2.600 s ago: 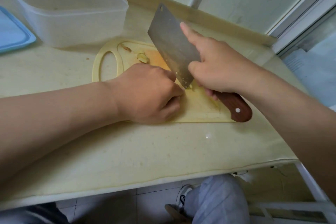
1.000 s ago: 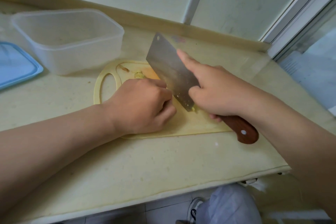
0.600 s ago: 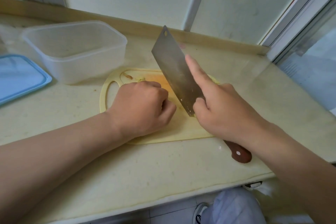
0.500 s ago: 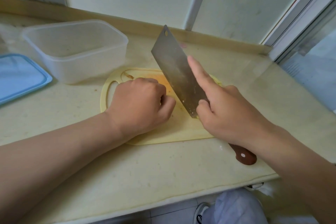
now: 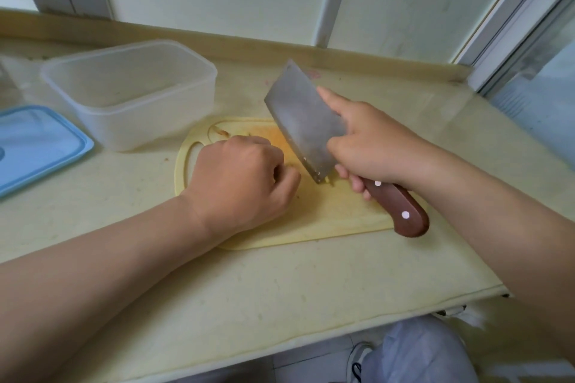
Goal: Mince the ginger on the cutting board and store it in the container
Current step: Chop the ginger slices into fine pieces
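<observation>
A pale yellow cutting board [image 5: 339, 221] lies on the counter. My left hand [image 5: 239, 183] rests on it with fingers curled under, covering the ginger, of which I see only a small scrap [image 5: 222, 133] near the board's handle hole. My right hand [image 5: 370, 146] grips a cleaver [image 5: 303, 121] by its brown wooden handle [image 5: 401, 211], index finger laid along the blade. The blade's heel touches the board just right of my left hand. The clear plastic container [image 5: 133, 93] stands open behind the board, at left.
A blue lid [image 5: 34, 143] lies at the far left of the counter. A wall and window frame run close behind the counter. The counter's front edge is near me, with a person's knee and a shoe below it.
The cleaver has tipped lower and shifted right, its tip dropping toward the board. My left hand stays curled on the board. The camera has tilted up slightly.
</observation>
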Available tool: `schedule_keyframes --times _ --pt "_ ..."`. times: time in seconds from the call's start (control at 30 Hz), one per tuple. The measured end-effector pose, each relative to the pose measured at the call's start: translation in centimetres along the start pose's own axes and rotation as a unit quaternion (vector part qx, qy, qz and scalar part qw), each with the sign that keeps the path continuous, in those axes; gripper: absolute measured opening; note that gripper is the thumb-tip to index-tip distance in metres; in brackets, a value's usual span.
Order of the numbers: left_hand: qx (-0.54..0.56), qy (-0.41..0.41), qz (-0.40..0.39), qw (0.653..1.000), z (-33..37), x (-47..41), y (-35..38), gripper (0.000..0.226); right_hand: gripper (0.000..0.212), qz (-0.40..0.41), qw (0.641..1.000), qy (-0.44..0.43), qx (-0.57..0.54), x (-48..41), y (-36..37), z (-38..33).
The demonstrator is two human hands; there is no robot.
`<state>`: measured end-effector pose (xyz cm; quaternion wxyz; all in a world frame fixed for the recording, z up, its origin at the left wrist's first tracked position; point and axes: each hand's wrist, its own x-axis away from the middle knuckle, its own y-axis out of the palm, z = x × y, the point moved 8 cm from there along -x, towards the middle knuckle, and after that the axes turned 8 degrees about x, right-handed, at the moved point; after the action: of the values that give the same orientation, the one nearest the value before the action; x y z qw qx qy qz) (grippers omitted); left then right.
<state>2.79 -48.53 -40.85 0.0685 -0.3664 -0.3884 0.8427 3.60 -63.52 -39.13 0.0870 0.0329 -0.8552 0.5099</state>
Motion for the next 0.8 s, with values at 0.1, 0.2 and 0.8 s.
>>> schedule_keyframes --times 0.1,0.2,0.8 --pt "0.005 -0.01 0.001 1.0 -0.5 0.0 -0.1 0.038 0.093 0.002 0.996 0.015 -0.085 0.7 -0.8 1.3" --pt "0.005 -0.017 0.02 1.0 -0.8 -0.2 -0.5 0.037 0.09 -0.002 0.991 0.012 -0.135 2.0 -0.4 1.7" --pt "-0.028 0.014 -0.072 0.997 -1.5 -0.9 0.6 0.036 0.086 -0.012 0.988 0.019 -0.152 0.8 -3.6 6.4"
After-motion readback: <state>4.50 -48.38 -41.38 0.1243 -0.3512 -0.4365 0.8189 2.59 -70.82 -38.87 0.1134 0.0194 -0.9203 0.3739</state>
